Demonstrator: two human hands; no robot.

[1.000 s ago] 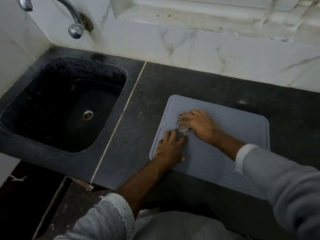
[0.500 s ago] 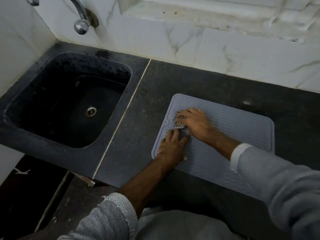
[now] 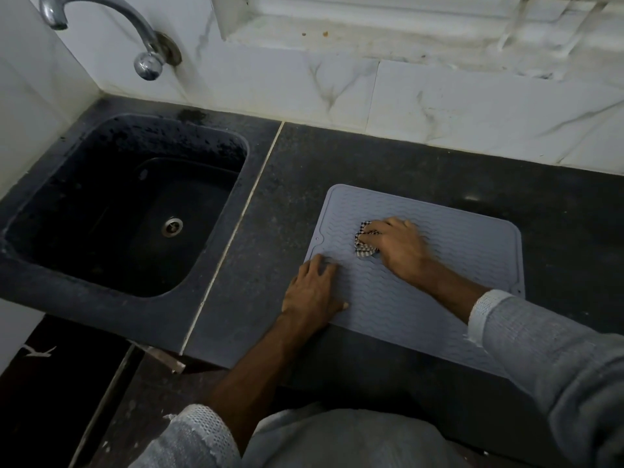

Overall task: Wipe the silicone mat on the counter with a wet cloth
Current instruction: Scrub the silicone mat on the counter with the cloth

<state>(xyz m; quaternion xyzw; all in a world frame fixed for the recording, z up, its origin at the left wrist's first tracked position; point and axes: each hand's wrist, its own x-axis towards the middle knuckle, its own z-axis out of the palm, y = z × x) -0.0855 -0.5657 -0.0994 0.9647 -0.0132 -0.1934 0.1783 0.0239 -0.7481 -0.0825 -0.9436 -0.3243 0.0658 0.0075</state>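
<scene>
While left hand [image 3: 312, 292] lies flat on mat [image 3: 439, 319], right hand [image 3: 398, 248] grips cloth [image 3: 363, 246].

My right hand [image 3: 398, 251] now presses the checked cloth [image 3: 364, 243] farther from my left hand [image 3: 312, 292], which sits lower along the mat's [image 3: 456, 251] left edge.

Right hand [image 3: 398, 246] holds a checked cloth [image 3: 364, 243] on the grey ribbed mat [image 3: 439, 298]; left hand [image 3: 312, 292] rests flat on the mat's edge, nearer the sink [image 3: 67, 288].
</scene>
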